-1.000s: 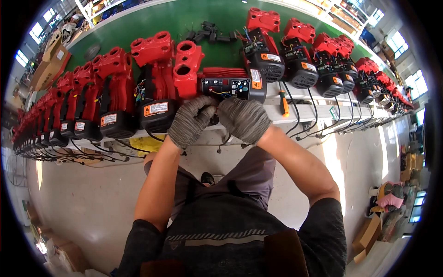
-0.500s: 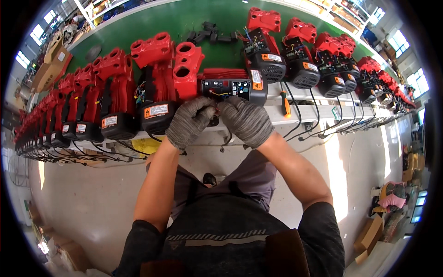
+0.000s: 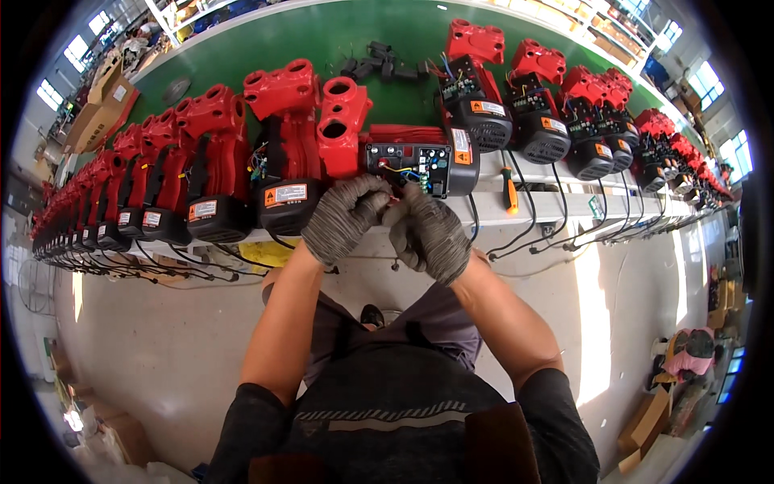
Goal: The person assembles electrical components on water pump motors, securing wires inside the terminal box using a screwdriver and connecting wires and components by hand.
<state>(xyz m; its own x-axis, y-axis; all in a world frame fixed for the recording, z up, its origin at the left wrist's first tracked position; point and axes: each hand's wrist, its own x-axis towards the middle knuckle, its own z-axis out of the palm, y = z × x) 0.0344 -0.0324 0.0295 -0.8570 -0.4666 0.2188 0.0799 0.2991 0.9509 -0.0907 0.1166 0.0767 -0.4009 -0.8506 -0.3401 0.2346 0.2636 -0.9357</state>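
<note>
Both hands wore coarse knitted cloth gloves, grey and matt: the left hand (image 3: 345, 218) and the right hand (image 3: 429, 232) alike. The open unit (image 3: 419, 168) before them showed a dark matt plastic panel with thin coloured plastic-sheathed wires. The red housings (image 3: 282, 121) to the left looked like painted cast metal, slightly glossy. The tabletop (image 3: 322, 40) had a smooth, matt green covering; the floor (image 3: 161, 347) looked polished and shiny

Red motor unit (image 3: 419, 165) on its side, open black wiring panel (coloured wires) facing up.
</note>
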